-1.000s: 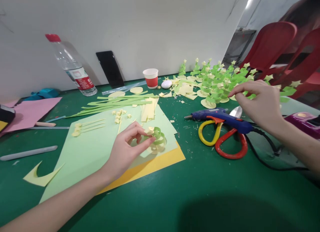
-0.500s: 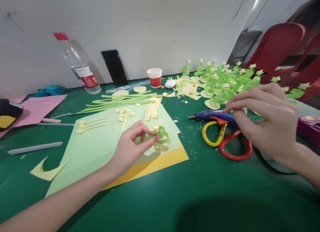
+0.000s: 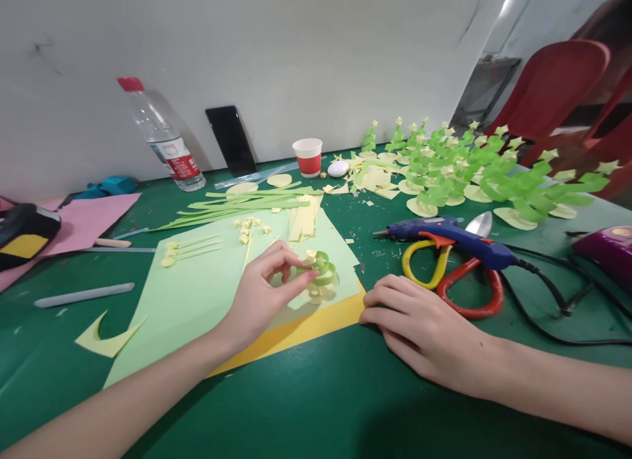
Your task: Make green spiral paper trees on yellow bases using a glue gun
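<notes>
My left hand point(image 3: 269, 284) pinches a small paper plant point(image 3: 323, 268) between thumb and forefinger, near its pale yellow star top. Its curled green strip winds above a round pale base, standing on the light green sheet point(image 3: 197, 314). My right hand point(image 3: 419, 327) rests on the table, fingers loosely extended, their tips at the corner of the orange-yellow sheet point(image 3: 340, 307); I see nothing in it. Beyond it lies a blue glue gun point(image 3: 444, 235) across scissors point(image 3: 486, 311) with one red and one yellow handle loop.
Finished paper plants point(image 3: 444, 162) crowd the back right. Green strips point(image 3: 222, 205), folded stars point(image 3: 247, 230) and paper scraps point(image 3: 375, 176) lie mid-table. Along the wall stand a bottle point(image 3: 172, 153), a phone point(image 3: 232, 139) and a paper cup point(image 3: 309, 159). A black cord point(image 3: 543, 334) trails right.
My right hand has left the glue gun and come down leftward to the table beside the sheets' corner. My left hand keeps its pinch on the paper plant. The view has shifted slightly.
</notes>
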Available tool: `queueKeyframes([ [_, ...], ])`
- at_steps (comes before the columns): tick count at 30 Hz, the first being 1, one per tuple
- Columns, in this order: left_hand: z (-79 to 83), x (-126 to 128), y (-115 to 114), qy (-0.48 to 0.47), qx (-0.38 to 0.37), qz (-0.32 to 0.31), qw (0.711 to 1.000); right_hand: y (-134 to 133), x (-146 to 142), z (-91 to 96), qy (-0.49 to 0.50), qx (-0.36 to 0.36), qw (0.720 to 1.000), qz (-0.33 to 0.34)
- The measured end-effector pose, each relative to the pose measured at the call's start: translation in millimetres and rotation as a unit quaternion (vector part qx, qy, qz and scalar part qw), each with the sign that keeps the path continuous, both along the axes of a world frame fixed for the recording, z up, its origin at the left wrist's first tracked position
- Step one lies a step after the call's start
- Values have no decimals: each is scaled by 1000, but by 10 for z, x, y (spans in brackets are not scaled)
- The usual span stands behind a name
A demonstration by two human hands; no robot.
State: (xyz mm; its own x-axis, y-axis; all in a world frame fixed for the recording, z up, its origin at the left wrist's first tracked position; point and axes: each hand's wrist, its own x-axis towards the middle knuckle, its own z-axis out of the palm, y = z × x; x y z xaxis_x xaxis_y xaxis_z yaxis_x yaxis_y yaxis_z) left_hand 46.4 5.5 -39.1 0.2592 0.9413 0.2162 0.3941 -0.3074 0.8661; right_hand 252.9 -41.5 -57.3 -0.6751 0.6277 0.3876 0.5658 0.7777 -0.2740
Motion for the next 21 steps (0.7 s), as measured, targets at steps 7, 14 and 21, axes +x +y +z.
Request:
queueKeyframes([
  [7, -21, -4, -7, 1, 9, -1, 1000, -6, 20, 23, -3, -14, 1000, 0],
  [14, -3, -7, -16, 12, 8, -2, 1000, 0, 8, 18, -4, -17, 1000, -4],
  [21, -23, -13, -2, 21, 2, -5, 1000, 0, 9, 21, -4, -19, 1000, -7],
])
